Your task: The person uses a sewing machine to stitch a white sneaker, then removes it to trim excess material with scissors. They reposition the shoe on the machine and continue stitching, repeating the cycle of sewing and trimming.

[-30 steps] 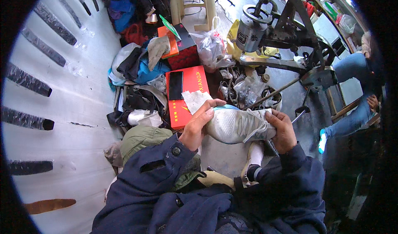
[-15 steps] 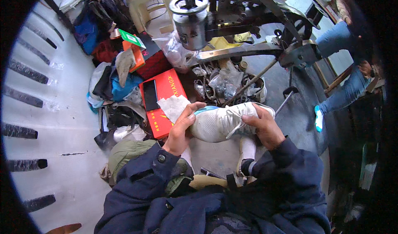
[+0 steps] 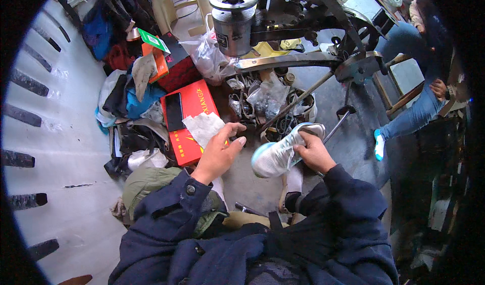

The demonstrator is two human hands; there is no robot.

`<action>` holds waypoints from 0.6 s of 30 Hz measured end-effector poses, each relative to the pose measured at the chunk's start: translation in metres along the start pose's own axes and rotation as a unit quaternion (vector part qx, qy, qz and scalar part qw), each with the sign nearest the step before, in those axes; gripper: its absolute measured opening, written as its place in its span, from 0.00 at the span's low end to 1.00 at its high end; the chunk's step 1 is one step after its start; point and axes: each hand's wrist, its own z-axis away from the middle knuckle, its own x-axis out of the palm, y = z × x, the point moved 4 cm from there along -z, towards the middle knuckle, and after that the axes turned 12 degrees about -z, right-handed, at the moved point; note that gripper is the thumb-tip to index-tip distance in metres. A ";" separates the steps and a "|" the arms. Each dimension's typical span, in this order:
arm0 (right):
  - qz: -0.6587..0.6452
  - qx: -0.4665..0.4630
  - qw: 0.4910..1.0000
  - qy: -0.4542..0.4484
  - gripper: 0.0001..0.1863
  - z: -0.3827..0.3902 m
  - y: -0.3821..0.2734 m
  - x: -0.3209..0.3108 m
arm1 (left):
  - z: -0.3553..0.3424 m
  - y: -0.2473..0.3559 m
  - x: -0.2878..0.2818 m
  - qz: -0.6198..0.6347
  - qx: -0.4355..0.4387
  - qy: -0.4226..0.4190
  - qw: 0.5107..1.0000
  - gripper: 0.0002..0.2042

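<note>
A white lace-up sneaker (image 3: 277, 157) with a pale blue-green sole edge hangs tilted over the floor, its toe toward the lower left. My right hand (image 3: 314, 152) grips it near the ankle opening, thumb on the outside by the laces. To its left, my left hand (image 3: 220, 152) is apart from the shoe, thumb and fingers spread with nothing between them. Just beyond that hand, a crumpled whitish cloth or paper (image 3: 203, 128) lies on a red shoebox (image 3: 191, 150). A dark phone (image 3: 175, 111) rests on the same box.
Ahead stands a black metal machine with a silver cylinder (image 3: 232, 30) and a curved arm (image 3: 288, 60). Below it sits a bin of plastic bags and tools (image 3: 273, 95). A beige stool (image 3: 179, 7) and piled bags are at left; another person's leg (image 3: 417, 113) is at right.
My left hand has let go of the sneaker and opened. The right hand still holds the shoe, now turned with its toe lower and its sole edge showing.
</note>
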 end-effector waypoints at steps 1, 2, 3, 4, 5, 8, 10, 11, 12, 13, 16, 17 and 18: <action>0.049 0.015 0.999 -0.002 0.14 0.001 0.016 0.001 | 0.001 -0.002 0.000 -0.028 -0.013 -0.013 0.999 0.15; 0.101 0.041 0.994 -0.005 0.13 0.003 0.033 0.001 | 0.002 -0.002 0.000 -0.064 -0.028 -0.023 0.997 0.14; 0.144 0.044 0.989 -0.001 0.13 0.007 0.047 -0.002 | 0.003 0.003 0.001 -0.092 0.020 -0.028 0.995 0.12; 0.189 0.054 0.980 0.002 0.13 0.009 0.061 -0.006 | 0.006 0.004 0.005 -0.086 0.021 -0.069 0.994 0.12; 0.235 0.061 0.970 0.002 0.13 0.008 0.072 -0.009 | 0.009 0.005 0.008 -0.093 0.013 -0.110 0.989 0.12; 0.297 0.134 0.945 0.018 0.12 0.007 0.098 -0.023 | 0.020 0.015 0.018 -0.152 0.078 -0.175 0.970 0.13; 0.329 0.169 0.927 0.058 0.14 0.004 0.099 -0.030 | 0.030 0.013 0.028 -0.215 0.044 -0.243 0.945 0.15; 0.342 0.191 0.918 0.066 0.17 0.001 0.095 -0.031 | 0.033 0.015 0.031 -0.227 0.071 -0.255 0.937 0.15; 0.359 0.140 0.918 0.091 0.20 -0.003 0.084 -0.028 | 0.036 0.016 0.035 -0.238 0.099 -0.267 0.929 0.16; 0.367 0.074 0.921 0.106 0.20 -0.008 0.070 -0.023 | 0.038 0.016 0.039 -0.230 0.112 -0.288 0.923 0.17; 0.251 -0.064 0.959 0.112 0.17 -0.026 0.030 0.004 | 0.040 0.017 0.048 -0.254 0.127 -0.308 0.908 0.18; 0.164 -0.026 0.984 0.069 0.16 -0.036 0.026 0.019 | 0.040 0.018 0.049 -0.253 0.138 -0.306 0.907 0.18; 0.059 -0.008 0.998 0.025 0.14 -0.045 0.021 0.035 | 0.039 0.019 0.049 -0.250 0.144 -0.294 0.911 0.18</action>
